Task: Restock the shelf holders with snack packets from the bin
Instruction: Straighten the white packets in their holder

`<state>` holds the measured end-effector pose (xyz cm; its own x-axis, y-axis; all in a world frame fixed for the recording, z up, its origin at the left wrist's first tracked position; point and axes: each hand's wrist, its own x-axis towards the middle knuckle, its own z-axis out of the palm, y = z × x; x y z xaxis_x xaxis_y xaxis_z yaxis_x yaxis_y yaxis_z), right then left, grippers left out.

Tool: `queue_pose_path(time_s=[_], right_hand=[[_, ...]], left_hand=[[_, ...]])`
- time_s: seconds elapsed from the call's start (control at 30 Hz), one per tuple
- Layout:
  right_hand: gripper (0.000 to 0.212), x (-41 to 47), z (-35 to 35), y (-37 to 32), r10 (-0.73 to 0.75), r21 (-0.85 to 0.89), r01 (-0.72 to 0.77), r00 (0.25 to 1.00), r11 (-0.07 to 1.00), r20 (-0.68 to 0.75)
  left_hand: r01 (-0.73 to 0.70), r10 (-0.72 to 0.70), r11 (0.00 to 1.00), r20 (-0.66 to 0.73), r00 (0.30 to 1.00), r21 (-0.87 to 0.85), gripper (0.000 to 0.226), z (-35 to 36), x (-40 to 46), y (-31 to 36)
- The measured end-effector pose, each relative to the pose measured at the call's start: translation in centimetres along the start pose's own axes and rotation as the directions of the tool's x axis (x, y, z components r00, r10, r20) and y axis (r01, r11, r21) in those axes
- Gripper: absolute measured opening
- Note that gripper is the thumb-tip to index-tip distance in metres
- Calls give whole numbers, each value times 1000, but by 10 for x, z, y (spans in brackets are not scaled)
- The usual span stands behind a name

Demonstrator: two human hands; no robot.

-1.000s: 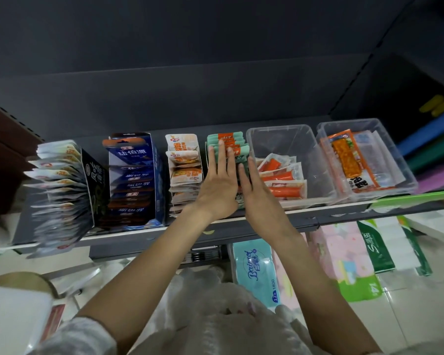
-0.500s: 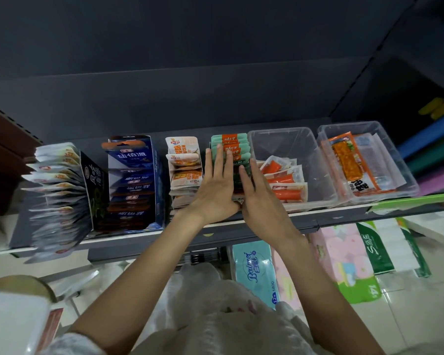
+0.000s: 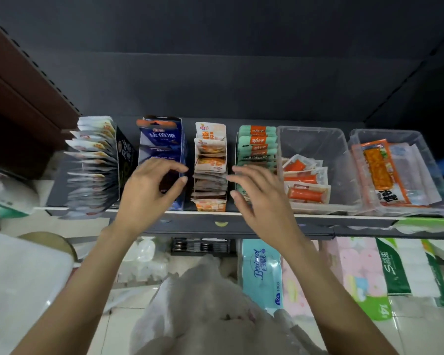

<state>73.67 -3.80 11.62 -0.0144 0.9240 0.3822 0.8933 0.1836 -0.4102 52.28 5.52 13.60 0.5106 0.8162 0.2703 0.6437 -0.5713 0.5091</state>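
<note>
Two bare hands hover over the front of a dark grey shelf (image 3: 241,226), either side of a narrow cardboard holder of orange-and-white snack packets (image 3: 210,165) that stand on edge in a row from front to back. The left hand (image 3: 149,193) sits in front of a blue cardboard box of dark blue packets (image 3: 162,139), its fingers loosely curled with the thumb near the fingertips and nothing between them. The right hand (image 3: 259,193) lies over the near end of a row of mint-green and orange snack packets (image 3: 258,142), fingers spread and relaxed, pointing toward the orange-and-white row; whether they touch the packets beneath I cannot tell. Just right of the green row stands a clear plastic bin (image 3: 315,139) with a few white packets of orange sticks (image 3: 305,185) in its near half, and beside it a second clear plastic bin (image 3: 395,139) holding a long orange packet (image 3: 377,170) laid flat. At the shelf's left end a fanned row of white and silver pouches (image 3: 92,162) leans against a black box (image 3: 124,160). Below the shelf are a light blue pack of tissues (image 3: 262,272), a pink pack (image 3: 356,267) and a green-and-white pack (image 3: 405,267), and a white plastic bag (image 3: 203,316) lies close to the camera.
</note>
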Motion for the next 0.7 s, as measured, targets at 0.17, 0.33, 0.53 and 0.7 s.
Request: queue_pose_path(time_s=[0.17, 0.33, 0.53, 0.7], right_hand=[[24, 46, 8, 2, -38, -220, 31, 999, 975, -30], [39, 89, 20, 14, -24, -371, 96, 980, 924, 196], [16, 129, 32, 19, -74, -441, 185, 964, 878, 257], [20, 134, 33, 19, -5, -431, 150, 948, 890, 319]], left_hand=[[-151, 111, 949, 153, 982, 279, 33, 13, 32, -16], [-269, 145, 898, 344, 928, 347, 46, 23, 61, -21], [-439, 320, 868, 414, 852, 233, 35, 27, 68, -32], [-491, 367, 838, 420, 830, 239, 46, 28, 72, -34]])
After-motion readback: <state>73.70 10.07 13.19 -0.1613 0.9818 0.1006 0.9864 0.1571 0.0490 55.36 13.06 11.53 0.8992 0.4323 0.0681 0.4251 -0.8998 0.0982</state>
